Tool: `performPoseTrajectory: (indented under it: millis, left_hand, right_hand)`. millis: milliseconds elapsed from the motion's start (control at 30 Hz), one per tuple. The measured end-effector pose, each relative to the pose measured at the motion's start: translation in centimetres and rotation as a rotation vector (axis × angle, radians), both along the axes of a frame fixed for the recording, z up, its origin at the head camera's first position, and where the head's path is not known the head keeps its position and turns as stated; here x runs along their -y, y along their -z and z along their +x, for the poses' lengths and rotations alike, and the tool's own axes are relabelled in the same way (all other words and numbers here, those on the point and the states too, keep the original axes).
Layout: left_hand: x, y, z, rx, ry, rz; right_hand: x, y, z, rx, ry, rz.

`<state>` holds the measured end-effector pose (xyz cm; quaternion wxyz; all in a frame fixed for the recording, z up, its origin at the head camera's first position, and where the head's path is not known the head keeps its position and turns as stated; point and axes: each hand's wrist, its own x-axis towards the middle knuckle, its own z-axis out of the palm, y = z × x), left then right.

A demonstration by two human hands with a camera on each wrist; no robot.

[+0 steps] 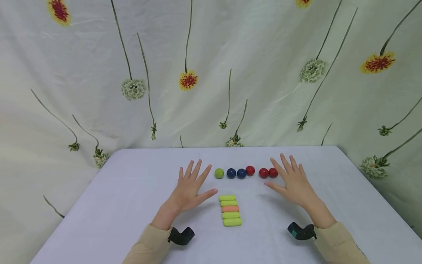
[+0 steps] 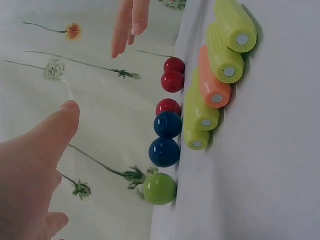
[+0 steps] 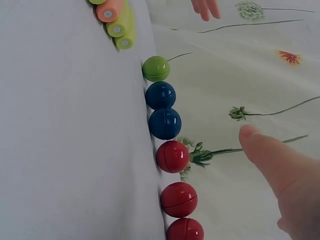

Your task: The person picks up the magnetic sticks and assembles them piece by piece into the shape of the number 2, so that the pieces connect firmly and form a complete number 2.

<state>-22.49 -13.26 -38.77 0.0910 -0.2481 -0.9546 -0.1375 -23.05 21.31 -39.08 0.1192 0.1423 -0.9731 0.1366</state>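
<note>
Both hands hover over the table with fingers spread and hold nothing. The left hand (image 1: pixel 189 190) is left of a column of short rods, and the right hand (image 1: pixel 294 183) is beside the right end of a row of balls. From left to right that row has a green ball (image 1: pixel 219 173), a blue ball (image 1: pixel 231 173), another blue ball (image 1: pixel 241 173), then red balls (image 1: pixel 250 170). Nearer the front lie yellow-green rods (image 1: pixel 232 222) side by side, with one orange rod (image 1: pixel 230 209) among them. Light metallic discs show on the rod ends in the left wrist view.
A white cloth covers the table (image 1: pixel 125 205). Behind it hangs a pale curtain (image 1: pixel 211 44) printed with flowers. A black curved device (image 1: pixel 181 236) sits at the left wrist and a similar device (image 1: pixel 301 231) at the right.
</note>
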Motion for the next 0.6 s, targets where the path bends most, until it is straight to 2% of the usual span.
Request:
performPoseTrajectory:
  millis: [300,600]
  left_hand:
    - [-0.7,0.8,-0.2,0.027,0.041,0.222]
    - [-1.7,2.0,-0.3,0.123,0.029,0.462]
  right_hand:
    - [-0.2,0.4,-0.7,-0.049,0.036,-0.151]
    - [-0.4,1.7,-1.4,0.019,0.077,-0.419]
